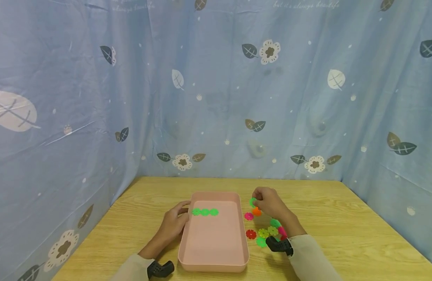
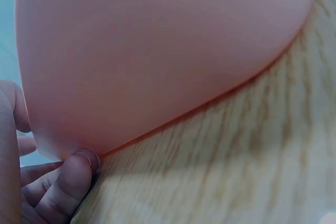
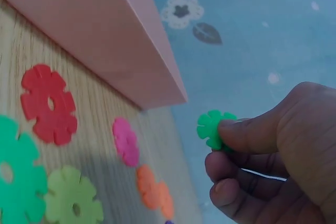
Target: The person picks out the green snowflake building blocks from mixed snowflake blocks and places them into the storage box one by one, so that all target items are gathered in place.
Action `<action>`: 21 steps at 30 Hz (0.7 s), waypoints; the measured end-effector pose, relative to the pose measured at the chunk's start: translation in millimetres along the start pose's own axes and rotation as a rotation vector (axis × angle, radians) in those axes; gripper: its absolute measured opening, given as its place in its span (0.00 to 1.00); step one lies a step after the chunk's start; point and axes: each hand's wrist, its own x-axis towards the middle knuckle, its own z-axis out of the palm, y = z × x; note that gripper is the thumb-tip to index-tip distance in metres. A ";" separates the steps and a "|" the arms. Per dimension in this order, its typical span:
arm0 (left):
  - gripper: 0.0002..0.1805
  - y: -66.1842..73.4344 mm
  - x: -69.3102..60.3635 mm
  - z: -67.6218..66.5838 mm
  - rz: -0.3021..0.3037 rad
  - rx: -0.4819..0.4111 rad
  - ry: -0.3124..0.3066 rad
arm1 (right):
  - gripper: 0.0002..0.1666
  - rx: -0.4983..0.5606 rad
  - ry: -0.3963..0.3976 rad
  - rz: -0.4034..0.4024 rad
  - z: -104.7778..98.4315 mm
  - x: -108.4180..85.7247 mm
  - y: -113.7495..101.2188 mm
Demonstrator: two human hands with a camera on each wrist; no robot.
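Note:
A shallow pink tray [image 1: 213,238] rests on the table, with several green flower-shaped plastic discs [image 1: 205,212] in a row across its far part. My left hand [image 1: 174,223] holds the tray's left side; in the left wrist view its thumb [image 2: 76,177] lies at the lower edge and a finger touches the rim. Right of the tray, my right hand [image 1: 270,203] pinches one green flower-shaped disc [image 3: 211,127] between thumb and forefinger, raised above the table. Below it lie an orange disc [image 1: 257,212] and a pink disc [image 1: 249,216].
Nearer on the right lie a red disc [image 1: 251,234], yellow-green discs [image 1: 263,233] and more green ones [image 1: 261,242], some partly hidden by the right wrist. The wooden table [image 1: 342,234] ends at a blue patterned curtain [image 1: 216,97] behind and at the sides.

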 end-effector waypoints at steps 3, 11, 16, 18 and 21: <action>0.26 -0.5 0.2 0.2 -0.003 0.003 -0.001 | 0.02 -0.024 -0.019 -0.034 3.5 5.7 -9.0; 0.26 0.7 0.8 -0.8 0.000 0.025 0.017 | 0.02 -0.023 -0.075 -0.125 13.1 18.3 -29.4; 0.26 0.8 0.1 -0.8 0.000 0.026 0.016 | 0.03 0.058 -0.099 -0.095 24.1 26.7 -37.7; 0.26 0.4 0.1 -0.9 0.006 0.025 0.012 | 0.04 0.102 -0.111 -0.079 29.5 30.6 -39.7; 0.26 -0.4 0.4 -0.6 0.009 0.027 0.006 | 0.04 0.140 -0.128 -0.067 37.2 36.5 -43.6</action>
